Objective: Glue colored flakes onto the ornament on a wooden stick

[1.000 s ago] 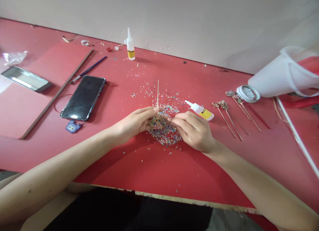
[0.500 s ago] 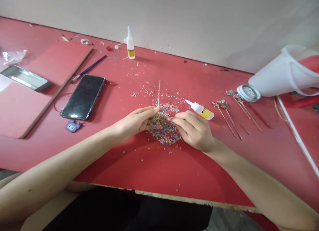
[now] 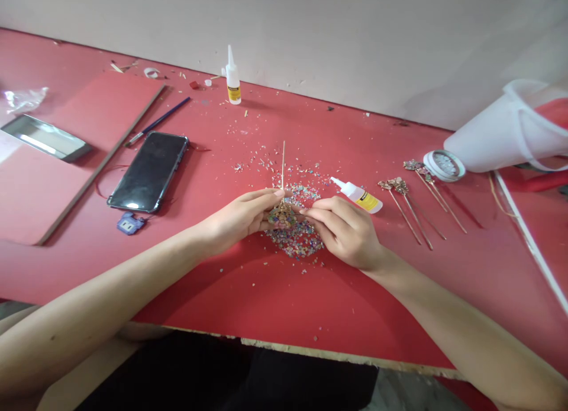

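My left hand point(image 3: 242, 217) pinches a gold hairpin point(image 3: 283, 180) at its ornate head, the thin stem pointing away from me. My right hand point(image 3: 344, 227) meets it from the right, fingers curled and pinched against the ornament's edge. Both hands rest over a heap of small glittery chips point(image 3: 299, 239) spread on the red table point(image 3: 275, 293). A small glue bottle point(image 3: 357, 195) with a yellow label lies just beyond my right hand.
Several finished hairpins point(image 3: 412, 207) lie to the right, near a round lid point(image 3: 444, 165) and a tipped white container point(image 3: 501, 133). A phone point(image 3: 148, 171), a blue pen point(image 3: 157, 123), a metal tray point(image 3: 44, 138) and a red board point(image 3: 66, 151) are left. Another glue bottle point(image 3: 233, 80) stands by the wall.
The hairpin's stem has tilted very slightly; both hands stay in place over the chips.
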Available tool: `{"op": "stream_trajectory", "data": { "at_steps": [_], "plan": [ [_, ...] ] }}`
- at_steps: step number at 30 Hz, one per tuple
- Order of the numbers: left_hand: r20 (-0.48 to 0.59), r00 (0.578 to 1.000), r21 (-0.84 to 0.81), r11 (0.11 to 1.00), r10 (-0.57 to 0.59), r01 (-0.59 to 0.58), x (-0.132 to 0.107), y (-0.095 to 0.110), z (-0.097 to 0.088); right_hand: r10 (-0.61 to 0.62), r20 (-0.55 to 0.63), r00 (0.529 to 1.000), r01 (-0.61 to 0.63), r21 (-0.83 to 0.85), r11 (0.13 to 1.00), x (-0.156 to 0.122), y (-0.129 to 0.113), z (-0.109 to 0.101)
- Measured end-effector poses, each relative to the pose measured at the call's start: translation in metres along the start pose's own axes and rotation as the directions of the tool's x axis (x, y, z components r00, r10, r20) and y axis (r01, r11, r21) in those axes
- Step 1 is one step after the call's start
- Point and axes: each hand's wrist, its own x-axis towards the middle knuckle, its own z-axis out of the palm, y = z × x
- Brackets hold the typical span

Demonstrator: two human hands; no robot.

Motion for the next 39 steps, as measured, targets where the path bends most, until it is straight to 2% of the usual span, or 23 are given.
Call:
{"op": "stream_trajectory", "data": {
  "at_steps": [24,39],
  "plan": [
    [-0.035,0.999,0.001,1.000,0.010,-0.010,-0.0007,-0.0004,-0.0013,0.040,-0.003,0.999,-0.040,0.019,0.999,-0.0004,-0.0004,0.0026],
    [-0.018,1.000,0.021,0.999,0.025,-0.025,-0.0006,-0.0006,-0.0017,0.038,-0.011,0.999,-0.037,0.016,0.999,0.0004,-0.0005,0.0014]
  ]
}}
